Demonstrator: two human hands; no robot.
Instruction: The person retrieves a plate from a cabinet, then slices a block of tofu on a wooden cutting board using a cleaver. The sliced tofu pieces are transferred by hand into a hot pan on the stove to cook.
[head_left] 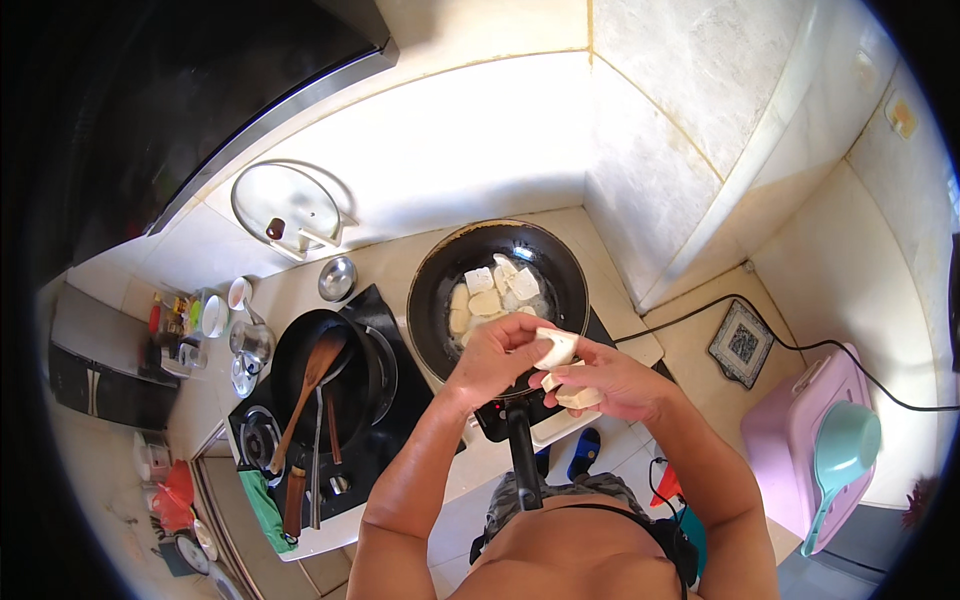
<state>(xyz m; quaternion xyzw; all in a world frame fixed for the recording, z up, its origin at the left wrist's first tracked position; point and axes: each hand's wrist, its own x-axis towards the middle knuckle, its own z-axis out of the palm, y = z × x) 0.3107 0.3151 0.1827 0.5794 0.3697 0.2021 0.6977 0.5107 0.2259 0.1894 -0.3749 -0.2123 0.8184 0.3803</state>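
Note:
Above the near rim of a black wok (425,345), my left hand (490,352) pinches a pale white piece of tofu (557,347) between thumb and fingers. Close beside it, my right hand (630,382) cradles more tofu pieces (578,396) in its curled fingers, its fingertips next to the piece in the left hand. Inside the wok, several pale tofu pieces (485,303) lie in bubbling oil. The wok's black handle (522,455) points toward my body. My hands hide part of its near side.
Left of the wok, a second black pan (290,365) on the stove holds a wooden spatula (308,385) and other long utensils. A glass lid (285,205) leans on the wall near a metal bowl (337,278). At right are a black cord (700,308), a trivet (741,343) and a pink bin (780,425).

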